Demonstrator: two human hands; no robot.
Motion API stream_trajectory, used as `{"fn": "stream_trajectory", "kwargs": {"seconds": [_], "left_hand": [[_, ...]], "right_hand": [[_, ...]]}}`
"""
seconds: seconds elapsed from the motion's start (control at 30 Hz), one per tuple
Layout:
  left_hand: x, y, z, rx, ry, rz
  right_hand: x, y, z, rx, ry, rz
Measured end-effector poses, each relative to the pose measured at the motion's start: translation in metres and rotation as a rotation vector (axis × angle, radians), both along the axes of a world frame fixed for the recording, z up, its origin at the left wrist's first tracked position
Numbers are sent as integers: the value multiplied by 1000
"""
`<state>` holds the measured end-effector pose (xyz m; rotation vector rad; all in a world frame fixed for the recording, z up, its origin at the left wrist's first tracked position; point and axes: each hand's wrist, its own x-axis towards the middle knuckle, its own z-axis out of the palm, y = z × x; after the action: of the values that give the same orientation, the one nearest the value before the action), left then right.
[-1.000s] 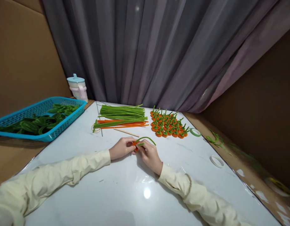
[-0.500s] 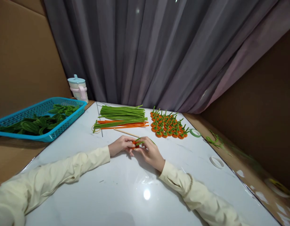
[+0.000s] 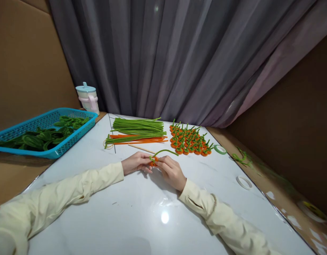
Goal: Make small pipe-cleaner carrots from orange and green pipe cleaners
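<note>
My left hand [image 3: 136, 162] and my right hand [image 3: 170, 170] meet at the middle of the white table [image 3: 105, 198], fingers pinched together on a small orange pipe-cleaner piece [image 3: 153, 161]. A green pipe-cleaner stem [image 3: 166, 151] curves up and to the right out of it, above my right fingers. A thin wooden stick [image 3: 141, 148] lies just beyond my hands. Behind it lie a bundle of green pipe cleaners [image 3: 138, 126] and some orange ones [image 3: 142, 140].
Several finished orange pieces with green stems [image 3: 190, 141] are grouped at the back right, beside a green tape roll [image 3: 220, 149]. A white tape ring [image 3: 244, 182] lies right. A blue basket of green leaves [image 3: 43, 132] and a lidded cup [image 3: 87, 98] stand left. A curtain hangs behind.
The green stem, folded down between my fingers half a second ago, now arcs up to the right again. Both hands stay pinched on the orange piece in nearly the same spot.
</note>
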<state>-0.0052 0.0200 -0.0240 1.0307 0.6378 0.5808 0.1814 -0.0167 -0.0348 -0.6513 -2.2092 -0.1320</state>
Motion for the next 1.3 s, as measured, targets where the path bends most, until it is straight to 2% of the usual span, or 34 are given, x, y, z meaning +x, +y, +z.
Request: {"fn": "stream_trajectory", "kwargs": {"seconds": [0.33,0.73,1.3], "left_hand": [[3,-5,-3,203,121,25],[6,-7,-2,196,106,60],[3,-7,-4,208,103,-33]], "right_hand": [[-6,1,-4,-111,91,-48],[-8,0,1,-253,146,29],[-8,0,2,-263,145,77]]}}
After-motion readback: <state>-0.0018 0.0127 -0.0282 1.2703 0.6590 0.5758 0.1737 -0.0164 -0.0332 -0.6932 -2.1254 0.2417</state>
